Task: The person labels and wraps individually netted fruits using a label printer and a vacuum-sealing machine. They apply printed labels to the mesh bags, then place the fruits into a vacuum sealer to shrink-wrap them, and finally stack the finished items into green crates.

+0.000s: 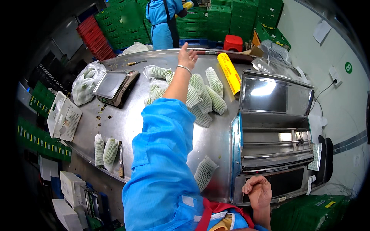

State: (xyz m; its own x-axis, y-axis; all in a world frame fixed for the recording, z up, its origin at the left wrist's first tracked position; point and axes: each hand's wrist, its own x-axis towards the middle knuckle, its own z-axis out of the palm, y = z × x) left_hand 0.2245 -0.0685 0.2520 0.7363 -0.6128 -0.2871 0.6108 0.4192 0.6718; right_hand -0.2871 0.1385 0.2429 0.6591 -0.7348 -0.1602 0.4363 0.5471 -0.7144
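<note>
My left hand, with a bracelet at the wrist, reaches out over the far part of the metal table. Its fingers are stretched and hold nothing. Below the forearm lies a pile of pale green produce in white foam net sleeves, partly hidden by my arm. My right hand hovers at the lower right by the front of a wrapping machine; its fingers are loosely bent, and nothing shows in them. One more netted piece lies between my left sleeve and the machine.
A scale and a plastic bag stand at left, a white basket beyond them. Two netted pieces lie beside a knife at the near-left edge. A yellow roll lies far right. A co-worker stands beyond the table.
</note>
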